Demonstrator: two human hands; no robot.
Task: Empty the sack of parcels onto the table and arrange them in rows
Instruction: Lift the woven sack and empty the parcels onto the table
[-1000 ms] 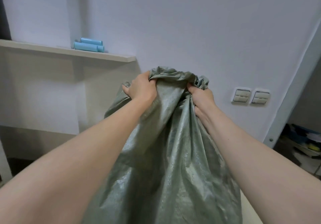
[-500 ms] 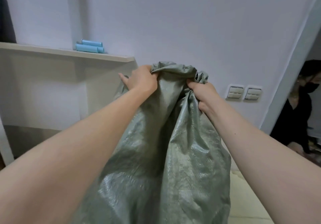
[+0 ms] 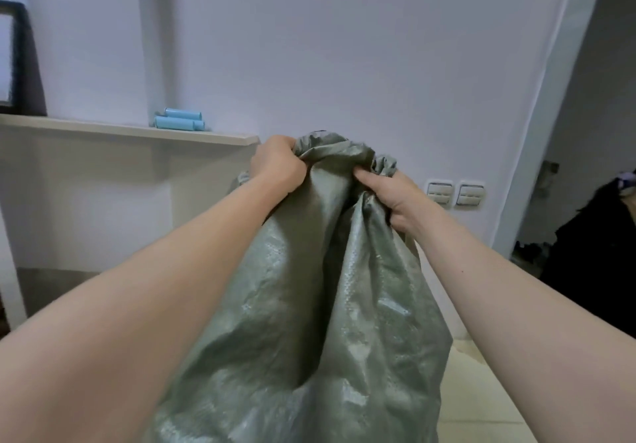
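The grey-green woven sack hangs straight below the hands, held up in front of the person at about chest height before a pale wall. Its long axis runs from the bunched end at the top down between the forearms and out of the bottom of the view. The left hand is clenched on the gathered fabric at the upper left of that bunch. The right hand grasps the crumpled edge just beside it and a little lower, thumb pressed into the folds. Both hands are on the sack, so neither is nearer. The gathered end points up and away and the fuller, bulging body points down. Whether the gripped end is the mouth or the closed bottom cannot be told, and no parcels show. Judging from this, emptying depends on that downward end being open above the surface, which may be the pale patch at lower right.
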